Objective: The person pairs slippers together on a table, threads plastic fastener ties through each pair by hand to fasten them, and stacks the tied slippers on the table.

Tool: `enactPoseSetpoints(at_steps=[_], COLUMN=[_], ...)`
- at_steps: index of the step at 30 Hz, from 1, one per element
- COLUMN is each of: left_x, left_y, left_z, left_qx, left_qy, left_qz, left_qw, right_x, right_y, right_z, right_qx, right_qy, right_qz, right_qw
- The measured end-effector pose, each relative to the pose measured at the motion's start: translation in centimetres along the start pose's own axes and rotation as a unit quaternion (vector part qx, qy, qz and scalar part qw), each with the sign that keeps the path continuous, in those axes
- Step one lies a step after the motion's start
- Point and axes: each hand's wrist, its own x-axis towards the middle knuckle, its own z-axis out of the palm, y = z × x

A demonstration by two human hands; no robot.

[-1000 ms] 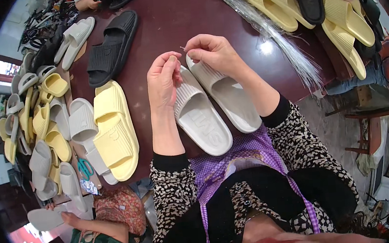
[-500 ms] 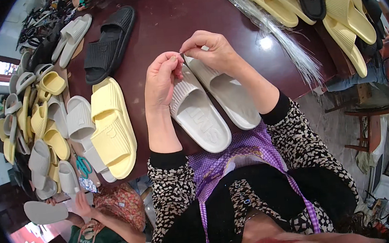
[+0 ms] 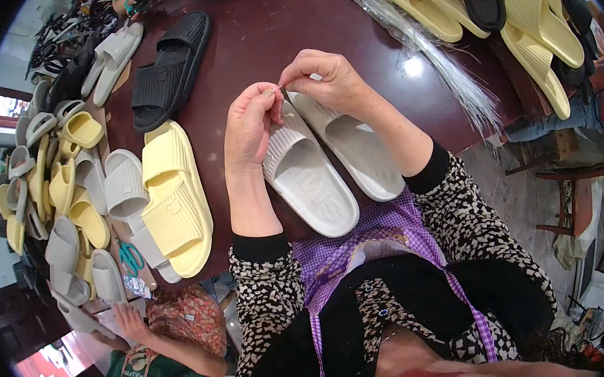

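Observation:
A pair of light grey slide slippers lies before me at the table's near edge: the left slipper (image 3: pixel 321 197) and the right slipper (image 3: pixel 372 160), side by side with toes away from me. Over their toe ends my left hand (image 3: pixel 255 120) pinches a thin strand, too fine to make out well. My right hand (image 3: pixel 324 77) meets it fingertip to fingertip, closed on the same strand, with a small whitish bit showing between its fingers. Both hands partly hide the slippers' straps.
Yellow slippers (image 3: pixel 176 200) and black slippers (image 3: pixel 171 70) lie to my left, beside a large slipper pile (image 3: pixel 62 186) and teal-handled scissors (image 3: pixel 130 257). A bundle of transparent strands (image 3: pixel 443 66) and more yellow slippers (image 3: pixel 535 42) are right. A co-worker (image 3: pixel 163 369) sits lower left.
My hands stay nearly in place, with a slight shift of the fingertips. The co-worker's grey slipper has tilted and moved up toward the table edge.

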Motion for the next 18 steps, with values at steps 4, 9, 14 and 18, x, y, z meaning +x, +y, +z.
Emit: enactPoseSetpoints(at_steps=[4, 9, 14, 18], left_x=[0.4, 0.5, 0.3, 0.2], left_y=[0.0, -0.4, -0.9, -0.7], left_z=[-0.2, 0.4, 1.2, 1.7], left_qx=[0.005, 0.034, 0.021, 0.056], left_qy=[0.003, 0.009, 0.082, 0.116], left_qz=[0.002, 0.011, 0.05, 0.07], left_qw=[1.0, 0.999, 0.995, 0.989], right_x=[0.2, 0.0, -0.3, -0.2], right_y=[-0.3, -0.2, -0.4, -0.9], right_z=[0.0, -0.2, 0.2, 0.1], right_qx=[0.01, -0.013, 0.006, 0.016], right_qy=[0.008, 0.031, 0.048, 0.052], right_qz=[0.009, -0.032, -0.014, 0.038], right_qw=[1.0, 0.999, 0.999, 0.998])
